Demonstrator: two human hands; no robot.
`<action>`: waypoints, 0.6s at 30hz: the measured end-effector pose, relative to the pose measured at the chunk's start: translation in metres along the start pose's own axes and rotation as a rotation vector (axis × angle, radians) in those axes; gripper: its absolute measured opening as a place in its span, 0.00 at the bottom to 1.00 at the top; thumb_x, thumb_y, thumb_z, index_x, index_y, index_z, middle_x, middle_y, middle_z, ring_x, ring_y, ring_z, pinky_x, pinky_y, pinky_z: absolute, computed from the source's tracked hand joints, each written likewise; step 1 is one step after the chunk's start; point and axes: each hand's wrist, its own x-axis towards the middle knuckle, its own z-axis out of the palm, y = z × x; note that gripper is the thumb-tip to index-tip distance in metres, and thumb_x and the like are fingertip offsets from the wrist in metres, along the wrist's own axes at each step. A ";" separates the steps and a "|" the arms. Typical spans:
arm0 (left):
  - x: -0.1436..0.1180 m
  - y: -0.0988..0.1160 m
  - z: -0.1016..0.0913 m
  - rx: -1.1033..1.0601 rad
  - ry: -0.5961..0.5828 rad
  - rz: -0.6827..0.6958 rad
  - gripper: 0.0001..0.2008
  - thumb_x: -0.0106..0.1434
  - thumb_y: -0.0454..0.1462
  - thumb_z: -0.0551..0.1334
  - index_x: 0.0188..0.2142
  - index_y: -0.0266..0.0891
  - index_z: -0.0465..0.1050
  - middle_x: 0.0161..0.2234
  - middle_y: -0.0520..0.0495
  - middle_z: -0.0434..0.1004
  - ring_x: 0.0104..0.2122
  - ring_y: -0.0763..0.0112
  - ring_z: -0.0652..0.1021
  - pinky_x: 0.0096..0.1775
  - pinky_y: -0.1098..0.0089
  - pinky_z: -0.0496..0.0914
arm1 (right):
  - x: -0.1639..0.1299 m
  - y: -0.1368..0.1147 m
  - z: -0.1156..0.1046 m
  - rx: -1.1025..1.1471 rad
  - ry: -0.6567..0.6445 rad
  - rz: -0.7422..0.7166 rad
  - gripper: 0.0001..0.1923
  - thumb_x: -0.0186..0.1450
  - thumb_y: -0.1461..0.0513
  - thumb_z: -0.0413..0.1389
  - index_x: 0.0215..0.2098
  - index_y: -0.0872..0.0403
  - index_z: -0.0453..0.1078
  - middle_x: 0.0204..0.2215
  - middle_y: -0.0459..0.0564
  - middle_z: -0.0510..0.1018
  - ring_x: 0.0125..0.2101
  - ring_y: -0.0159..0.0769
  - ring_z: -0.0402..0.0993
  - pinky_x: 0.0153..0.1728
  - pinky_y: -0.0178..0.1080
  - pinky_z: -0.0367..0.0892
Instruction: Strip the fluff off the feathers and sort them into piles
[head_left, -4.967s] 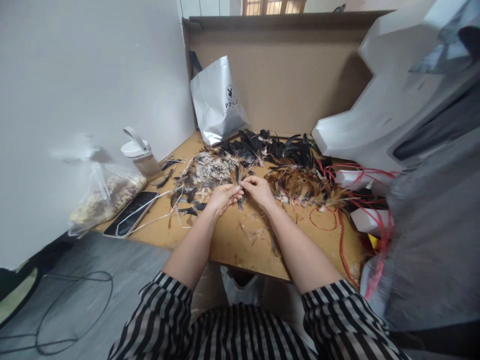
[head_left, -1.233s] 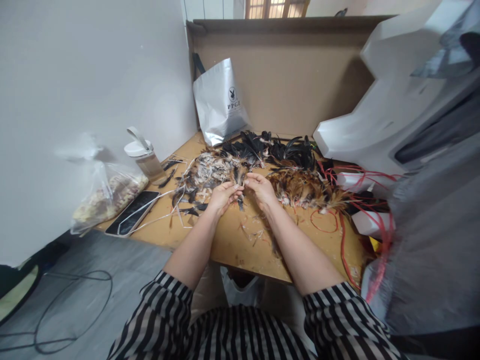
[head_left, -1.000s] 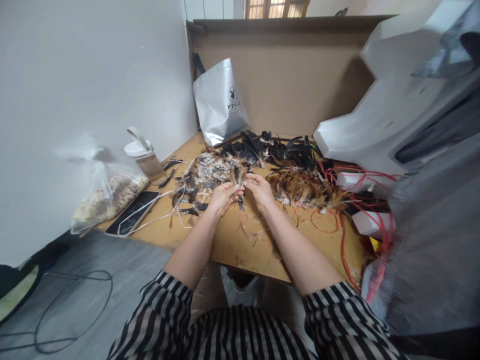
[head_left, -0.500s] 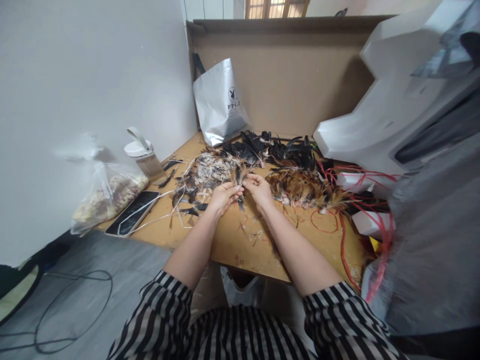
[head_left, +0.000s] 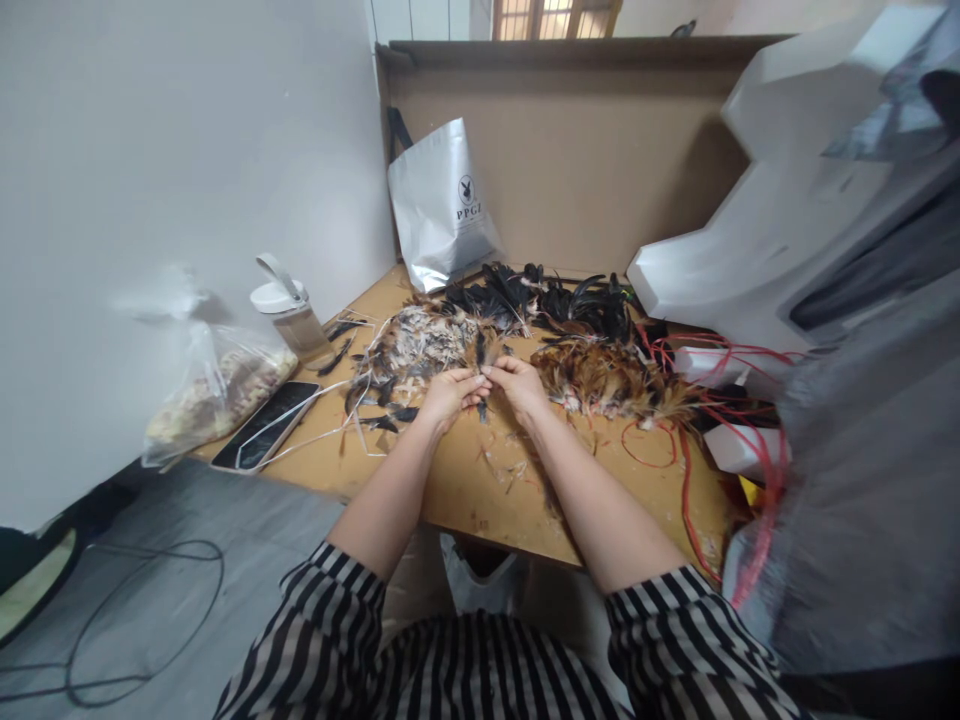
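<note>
Small dark feather [head_left: 481,404]: pinched at its upper end between the fingertips of the left hand [head_left: 447,396] and the right hand [head_left: 519,387], both closed on it, so it hangs just above the wooden table [head_left: 457,490]. Sorted stock lies within reach: mottled pale feather pile [head_left: 416,345] behind the left hand, black feather pile [head_left: 547,295] farther back, brown feather pile [head_left: 611,378] beside the right hand. Phone [head_left: 264,424] and lidded jar [head_left: 289,318] sit well apart at the left edge.

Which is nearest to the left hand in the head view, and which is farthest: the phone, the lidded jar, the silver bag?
From the left hand:
1. Phone, to its left near the table's front edge.
2. Lidded jar, farther left, by the wall.
3. Silver bag, at the back against the cardboard.
</note>
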 end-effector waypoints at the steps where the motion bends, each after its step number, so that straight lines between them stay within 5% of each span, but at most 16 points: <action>1: 0.000 0.000 -0.001 -0.007 -0.005 -0.006 0.08 0.46 0.33 0.65 0.27 0.31 0.73 0.24 0.45 0.74 0.22 0.80 0.73 0.23 0.81 0.66 | 0.000 0.001 0.001 0.001 0.010 -0.008 0.12 0.42 0.58 0.61 0.19 0.55 0.64 0.15 0.40 0.67 0.18 0.25 0.61 0.23 0.31 0.57; 13: 0.001 -0.003 -0.006 0.021 -0.062 -0.025 0.09 0.47 0.36 0.64 0.28 0.31 0.72 0.23 0.46 0.74 0.22 0.80 0.73 0.23 0.81 0.66 | 0.001 0.005 -0.001 -0.015 -0.005 -0.006 0.11 0.43 0.58 0.61 0.22 0.56 0.67 0.18 0.41 0.69 0.20 0.26 0.63 0.25 0.32 0.60; 18: 0.004 -0.002 -0.012 -0.155 -0.019 -0.034 0.07 0.49 0.33 0.63 0.30 0.32 0.71 0.27 0.44 0.75 0.27 0.77 0.75 0.28 0.79 0.68 | 0.003 0.003 -0.007 -0.261 -0.083 -0.181 0.15 0.47 0.57 0.58 0.32 0.55 0.69 0.25 0.46 0.73 0.25 0.30 0.67 0.31 0.36 0.63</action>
